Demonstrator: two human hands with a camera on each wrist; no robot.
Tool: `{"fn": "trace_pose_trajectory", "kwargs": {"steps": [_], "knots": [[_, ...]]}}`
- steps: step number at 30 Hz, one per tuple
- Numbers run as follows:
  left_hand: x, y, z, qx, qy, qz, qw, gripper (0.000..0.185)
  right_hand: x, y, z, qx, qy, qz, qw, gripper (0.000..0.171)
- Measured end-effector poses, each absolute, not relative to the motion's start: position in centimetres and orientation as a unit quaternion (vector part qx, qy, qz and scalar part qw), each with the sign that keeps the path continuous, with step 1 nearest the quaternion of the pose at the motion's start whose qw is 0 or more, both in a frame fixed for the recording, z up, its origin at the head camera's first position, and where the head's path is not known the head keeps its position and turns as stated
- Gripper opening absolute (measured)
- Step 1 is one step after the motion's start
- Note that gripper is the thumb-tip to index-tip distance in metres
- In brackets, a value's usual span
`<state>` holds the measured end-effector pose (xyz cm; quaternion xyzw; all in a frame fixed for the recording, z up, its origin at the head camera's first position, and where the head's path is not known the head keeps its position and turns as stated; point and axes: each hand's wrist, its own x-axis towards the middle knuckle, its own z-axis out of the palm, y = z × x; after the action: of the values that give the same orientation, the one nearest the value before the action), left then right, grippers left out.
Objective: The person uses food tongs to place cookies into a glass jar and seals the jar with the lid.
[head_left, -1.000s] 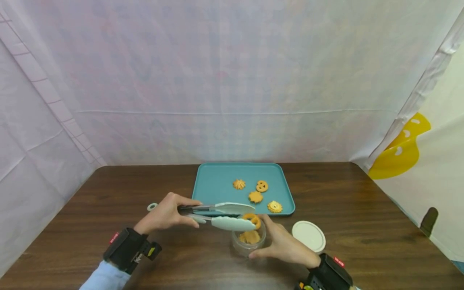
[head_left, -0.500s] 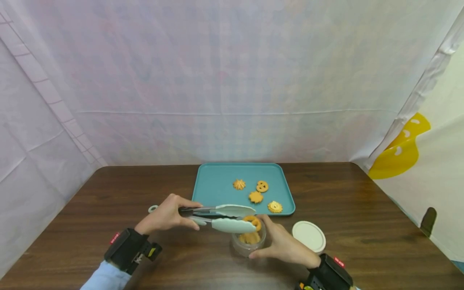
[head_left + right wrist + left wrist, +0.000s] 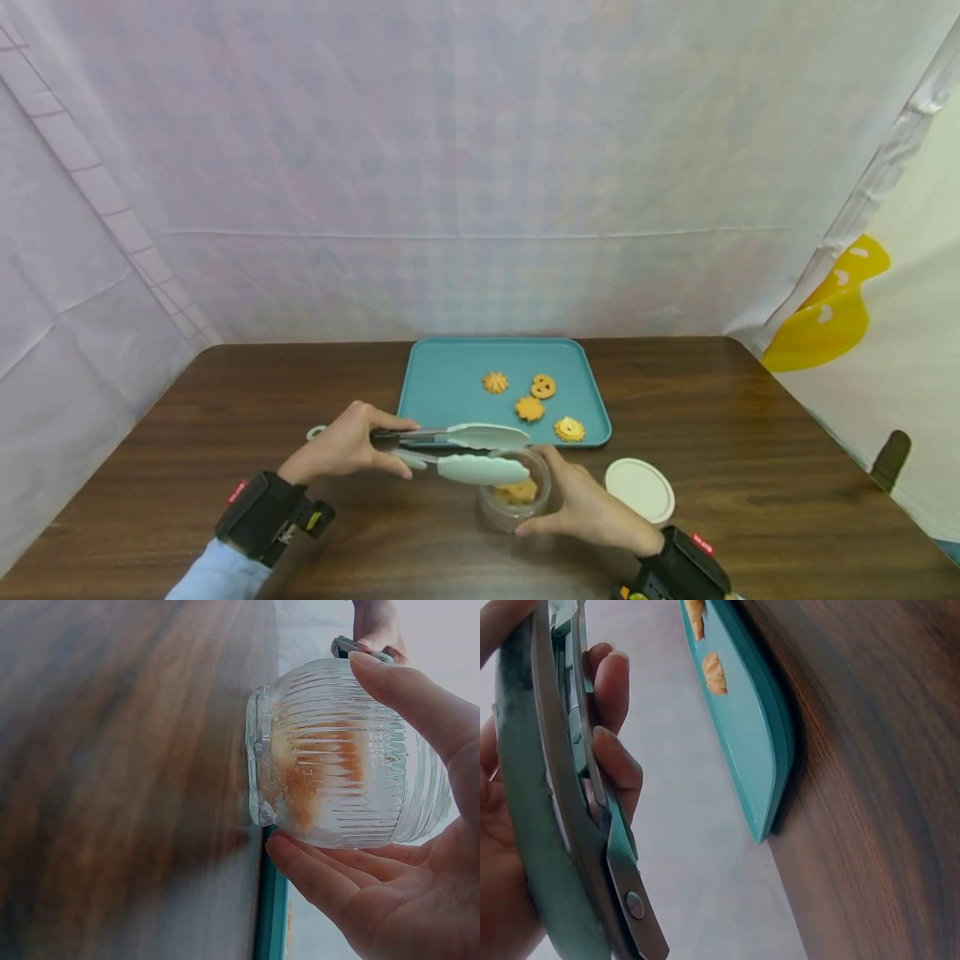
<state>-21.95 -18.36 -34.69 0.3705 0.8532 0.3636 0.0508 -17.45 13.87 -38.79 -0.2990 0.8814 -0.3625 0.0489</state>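
Apparently for steadiness, the right hand (image 3: 566,500) clasps a jar (image 3: 497,518) of cookies (image 3: 519,493) on the desk (image 3: 750,433) while tongs (image 3: 480,470), in the grip of the left hand (image 3: 345,446), stand parted over its mouth, tray (image 3: 450,383) beyond, lid (image 3: 640,490) near the right wrist.

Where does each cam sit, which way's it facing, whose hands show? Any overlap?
Head: worn on the head, facing forward and down at the table, tray, tongs, jar and lid; left hand and right hand both show.
Left wrist: on that wrist, facing the gripped tongs, tray beyond; only the left hand shows.
Right wrist: on that wrist, facing the jar's side; the right hand holds it, left hand beyond.
Shared: head and right wrist both show the jar and both hands.
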Motion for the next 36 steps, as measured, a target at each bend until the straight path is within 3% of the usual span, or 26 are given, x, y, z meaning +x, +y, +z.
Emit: {"fn": "trace_pose_trajectory", "kwargs": {"steps": [7, 26, 36], "knots": [[-22.07, -18.55, -34.78, 0.376, 0.853, 0.357, 0.053, 0.061, -17.40, 13.93, -38.77, -0.291, 0.880, -0.368, 0.071, 0.081], [-21.89, -18.54, -34.80, 0.357, 0.853, 0.378, 0.053, 0.063, -17.56, 13.98, -38.98, -0.310, 0.870, -0.379, 0.057, 0.076], [-22.12, -18.35, -35.07, 0.303, 0.880, 0.365, -0.015, 0.062, -17.41, 13.90, -38.85, -0.291, 0.878, -0.375, 0.063, 0.081]]}}
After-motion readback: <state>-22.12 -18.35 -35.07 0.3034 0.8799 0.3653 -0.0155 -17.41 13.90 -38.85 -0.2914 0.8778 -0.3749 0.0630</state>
